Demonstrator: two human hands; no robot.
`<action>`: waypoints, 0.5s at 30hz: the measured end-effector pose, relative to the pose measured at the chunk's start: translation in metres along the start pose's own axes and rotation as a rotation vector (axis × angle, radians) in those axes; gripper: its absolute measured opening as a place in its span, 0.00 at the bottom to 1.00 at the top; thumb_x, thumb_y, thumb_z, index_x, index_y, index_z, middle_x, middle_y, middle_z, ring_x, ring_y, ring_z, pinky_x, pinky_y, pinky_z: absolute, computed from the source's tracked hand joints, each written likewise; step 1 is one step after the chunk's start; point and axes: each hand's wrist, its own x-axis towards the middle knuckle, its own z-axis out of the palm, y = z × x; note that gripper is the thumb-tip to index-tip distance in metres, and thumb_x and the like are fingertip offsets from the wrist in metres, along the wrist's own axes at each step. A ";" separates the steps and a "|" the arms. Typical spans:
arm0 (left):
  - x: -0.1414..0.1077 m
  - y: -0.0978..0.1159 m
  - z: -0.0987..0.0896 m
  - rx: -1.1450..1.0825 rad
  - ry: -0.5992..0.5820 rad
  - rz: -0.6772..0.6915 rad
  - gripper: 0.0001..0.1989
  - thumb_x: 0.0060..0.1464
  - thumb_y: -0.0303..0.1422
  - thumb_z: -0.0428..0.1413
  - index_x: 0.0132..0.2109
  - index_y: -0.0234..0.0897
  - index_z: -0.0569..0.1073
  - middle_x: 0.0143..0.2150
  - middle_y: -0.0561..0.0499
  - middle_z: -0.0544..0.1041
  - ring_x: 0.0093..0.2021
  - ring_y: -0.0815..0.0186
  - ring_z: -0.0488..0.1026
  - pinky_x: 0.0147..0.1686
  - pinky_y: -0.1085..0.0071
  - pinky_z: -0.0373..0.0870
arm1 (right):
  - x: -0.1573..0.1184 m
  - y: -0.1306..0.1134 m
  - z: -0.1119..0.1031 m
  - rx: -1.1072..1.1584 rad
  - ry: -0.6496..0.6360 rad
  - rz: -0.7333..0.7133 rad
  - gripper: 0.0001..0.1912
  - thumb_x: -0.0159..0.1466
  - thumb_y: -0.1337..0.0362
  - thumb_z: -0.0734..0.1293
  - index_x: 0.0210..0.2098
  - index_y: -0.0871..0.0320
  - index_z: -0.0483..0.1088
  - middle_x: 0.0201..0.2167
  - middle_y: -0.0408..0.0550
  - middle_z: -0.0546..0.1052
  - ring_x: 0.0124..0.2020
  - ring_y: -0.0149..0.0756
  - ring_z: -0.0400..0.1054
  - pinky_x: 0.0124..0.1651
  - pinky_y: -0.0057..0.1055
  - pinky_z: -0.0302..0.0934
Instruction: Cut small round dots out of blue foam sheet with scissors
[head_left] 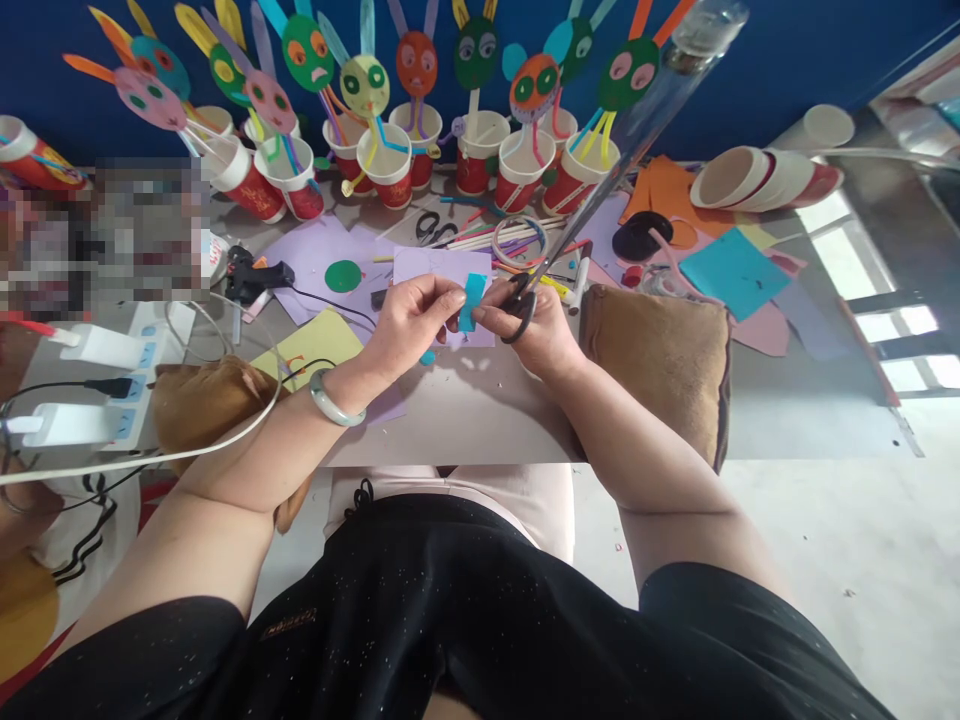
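Note:
A small strip of blue paper [472, 303] is held upright between my two hands over the middle of the table. My left hand [421, 318] pinches its left edge between thumb and fingers. At its right edge are the fingertips of my right hand [536, 325], which also holds black-handled scissors [519, 308]; their blades point up and to the right, away from the strip. Behind my hands lies a light purple sheet [442, 264] with faint drawn lines.
Paper cups [385, 170] with colourful paper faces line the back. Brown cushions [654, 365] flank my forearms. A power strip [139, 375] with chargers and a white cable [225, 440] lie at left. Stacked cups [757, 180] and a blue sheet [735, 272] are at right.

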 end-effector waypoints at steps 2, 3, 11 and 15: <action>0.000 0.003 -0.001 0.037 -0.006 -0.019 0.26 0.49 0.56 0.73 0.32 0.36 0.78 0.23 0.53 0.76 0.22 0.73 0.71 0.21 0.76 0.67 | 0.000 0.000 0.000 -0.012 0.001 -0.031 0.21 0.56 0.49 0.81 0.22 0.57 0.74 0.23 0.42 0.73 0.28 0.32 0.65 0.33 0.33 0.61; 0.000 0.004 -0.001 0.050 -0.011 -0.024 0.26 0.47 0.56 0.74 0.32 0.36 0.78 0.23 0.53 0.76 0.21 0.73 0.70 0.21 0.75 0.66 | -0.001 0.000 0.000 -0.016 -0.001 -0.045 0.21 0.56 0.49 0.81 0.22 0.57 0.74 0.23 0.41 0.72 0.27 0.31 0.64 0.33 0.32 0.61; 0.000 0.005 0.000 0.066 0.005 0.024 0.29 0.46 0.60 0.72 0.30 0.37 0.77 0.22 0.54 0.75 0.22 0.73 0.70 0.22 0.75 0.68 | -0.001 0.002 0.001 -0.017 -0.031 -0.044 0.25 0.56 0.45 0.82 0.23 0.57 0.73 0.23 0.41 0.72 0.27 0.30 0.63 0.31 0.32 0.59; 0.000 0.003 0.001 0.043 0.010 -0.007 0.28 0.43 0.58 0.75 0.30 0.37 0.78 0.22 0.55 0.75 0.21 0.73 0.69 0.21 0.75 0.66 | -0.002 0.004 0.000 -0.022 -0.054 -0.042 0.25 0.56 0.47 0.82 0.24 0.57 0.70 0.23 0.41 0.71 0.27 0.30 0.63 0.32 0.31 0.59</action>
